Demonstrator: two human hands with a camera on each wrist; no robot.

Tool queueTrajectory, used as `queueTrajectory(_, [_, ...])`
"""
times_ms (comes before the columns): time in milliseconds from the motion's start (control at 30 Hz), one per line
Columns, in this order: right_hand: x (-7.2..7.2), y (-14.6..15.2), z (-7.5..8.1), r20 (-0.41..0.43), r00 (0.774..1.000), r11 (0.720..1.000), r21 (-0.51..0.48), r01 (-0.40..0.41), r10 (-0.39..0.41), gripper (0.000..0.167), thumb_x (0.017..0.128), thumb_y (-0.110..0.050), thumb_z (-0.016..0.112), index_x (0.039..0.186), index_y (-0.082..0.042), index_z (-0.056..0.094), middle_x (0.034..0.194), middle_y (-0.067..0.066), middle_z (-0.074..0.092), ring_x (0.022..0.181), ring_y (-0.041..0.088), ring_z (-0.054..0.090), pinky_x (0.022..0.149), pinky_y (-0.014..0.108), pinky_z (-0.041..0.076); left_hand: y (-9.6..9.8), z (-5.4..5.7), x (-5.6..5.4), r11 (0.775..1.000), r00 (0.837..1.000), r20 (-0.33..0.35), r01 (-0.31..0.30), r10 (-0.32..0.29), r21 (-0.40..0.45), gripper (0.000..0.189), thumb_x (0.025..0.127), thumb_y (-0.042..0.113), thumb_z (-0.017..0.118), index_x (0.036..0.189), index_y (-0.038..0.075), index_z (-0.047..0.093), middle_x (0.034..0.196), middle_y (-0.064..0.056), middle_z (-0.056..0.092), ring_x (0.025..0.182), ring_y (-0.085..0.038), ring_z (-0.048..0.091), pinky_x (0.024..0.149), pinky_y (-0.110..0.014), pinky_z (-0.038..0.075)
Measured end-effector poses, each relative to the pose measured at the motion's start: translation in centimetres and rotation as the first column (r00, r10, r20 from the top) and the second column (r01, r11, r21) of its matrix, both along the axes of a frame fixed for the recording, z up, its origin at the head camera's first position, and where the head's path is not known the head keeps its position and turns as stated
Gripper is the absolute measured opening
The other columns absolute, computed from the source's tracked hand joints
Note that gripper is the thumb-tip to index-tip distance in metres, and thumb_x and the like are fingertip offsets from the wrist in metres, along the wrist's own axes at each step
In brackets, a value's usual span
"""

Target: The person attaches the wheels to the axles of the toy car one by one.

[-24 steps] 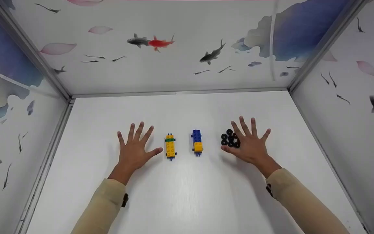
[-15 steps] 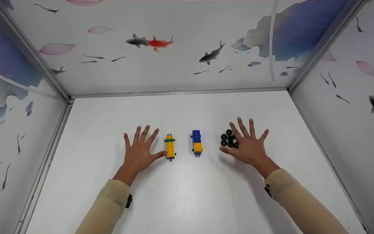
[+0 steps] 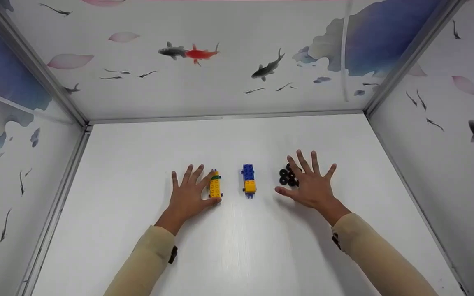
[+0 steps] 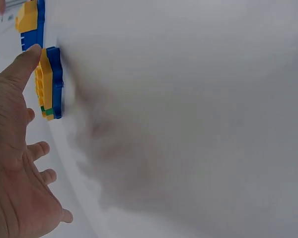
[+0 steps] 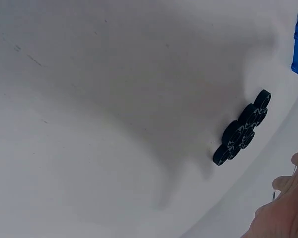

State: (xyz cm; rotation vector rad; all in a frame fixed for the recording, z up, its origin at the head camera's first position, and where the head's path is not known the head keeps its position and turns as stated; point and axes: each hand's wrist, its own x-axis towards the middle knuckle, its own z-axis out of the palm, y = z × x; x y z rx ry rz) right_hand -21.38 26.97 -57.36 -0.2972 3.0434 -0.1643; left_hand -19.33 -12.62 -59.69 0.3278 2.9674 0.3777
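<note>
A toy vehicle body of yellow bricks (image 3: pixel 214 189) with a green strip lies mid-table; its blue base shows in the left wrist view. My left hand (image 3: pixel 187 199) is beside it, thumb at the near end and index finger by the far end. Whether they touch it I cannot tell. To its right is a second toy vehicle body of blue and yellow bricks (image 3: pixel 249 179). Several black toy wheels (image 5: pixel 233 134) lie clustered on the table. My right hand (image 3: pixel 315 191), fingers spread, hovers over and beside them, hiding some in the head view.
A white tabletop (image 3: pixel 228 246) bears everything. Printed walls with fish and petals enclose its back (image 3: pixel 204 90), left and right sides, with grey metal strips (image 3: pixel 159 120) along the edges.
My left hand has moved right to the yellow toy vehicle body, its thumb and index finger now at the body's ends. My right hand has drifted slightly left and nearer me, still spread.
</note>
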Motion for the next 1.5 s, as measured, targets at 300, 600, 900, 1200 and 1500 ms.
queueTrajectory(300, [0.1, 0.0, -0.3, 0.011, 1.0, 1.0, 0.017, 0.001, -0.001, 0.116, 0.088, -0.097, 0.05, 0.179, -0.033, 0.016, 0.189, 0.001, 0.003, 0.174, 0.045, -0.006, 0.118, 0.096, -0.006, 1.0, -0.5, -0.1, 0.999, 1.0, 0.002, 0.031, -0.032, 0.028, 0.087, 0.098, 0.073, 0.066, 0.173, 0.039, 0.037, 0.184, -0.004, 0.03, 0.174, -0.04, 0.015, 0.133, -0.08, -0.001])
queueTrajectory(600, [0.1, 0.3, -0.4, 0.038, 0.999, 1.0, 0.023, 0.006, -0.006, 0.114, 0.091, -0.094, 0.049, 0.179, -0.03, 0.016, 0.188, 0.003, 0.007, 0.174, 0.045, -0.002, 0.118, 0.096, -0.006, 1.2, -0.6, -0.3, 0.998, 1.0, 0.001, 0.02, -0.02, 0.063, 0.081, 0.098, 0.065, 0.073, 0.169, 0.036, 0.046, 0.18, -0.004, 0.038, 0.172, -0.041, 0.019, 0.134, -0.079, 0.006])
queueTrajectory(900, [0.0, 1.0, -0.4, 0.041, 0.999, 1.0, 0.029, 0.008, -0.009, 0.113, 0.093, -0.091, 0.051, 0.179, -0.025, 0.018, 0.187, 0.007, 0.014, 0.173, 0.046, 0.004, 0.118, 0.097, -0.004, 1.1, -0.7, -0.5, 0.998, 0.998, -0.046, 0.038, -0.036, 0.059, 0.08, 0.097, 0.064, 0.075, 0.165, 0.03, 0.051, 0.173, -0.009, 0.046, 0.167, -0.038, 0.032, 0.135, -0.076, 0.015])
queueTrajectory(1200, [-0.1, 1.8, -0.5, 0.062, 0.998, 1.0, 0.013, 0.009, -0.009, 0.108, 0.099, -0.077, 0.059, 0.177, -0.012, 0.023, 0.185, 0.013, 0.024, 0.172, 0.047, 0.012, 0.118, 0.097, -0.001, 1.1, -0.8, -0.6, 0.993, 0.994, -0.103, 0.032, -0.02, 0.112, 0.07, 0.096, 0.06, 0.078, 0.159, 0.036, 0.059, 0.167, -0.014, 0.049, 0.157, -0.042, 0.041, 0.135, -0.067, 0.028])
queueTrajectory(1500, [-0.2, 2.3, -0.8, 0.087, 0.996, 1.0, 0.008, 0.014, -0.014, 0.079, 0.105, -0.039, 0.057, 0.172, -0.002, 0.035, 0.178, 0.018, 0.037, 0.168, 0.048, 0.025, 0.117, 0.098, 0.005, 1.1, -0.5, -0.5, 0.973, 0.998, -0.057, -0.018, 0.032, 0.23, 0.055, 0.095, 0.051, 0.085, 0.146, 0.036, 0.071, 0.169, -0.017, 0.044, 0.154, -0.047, 0.042, 0.129, -0.062, 0.041])
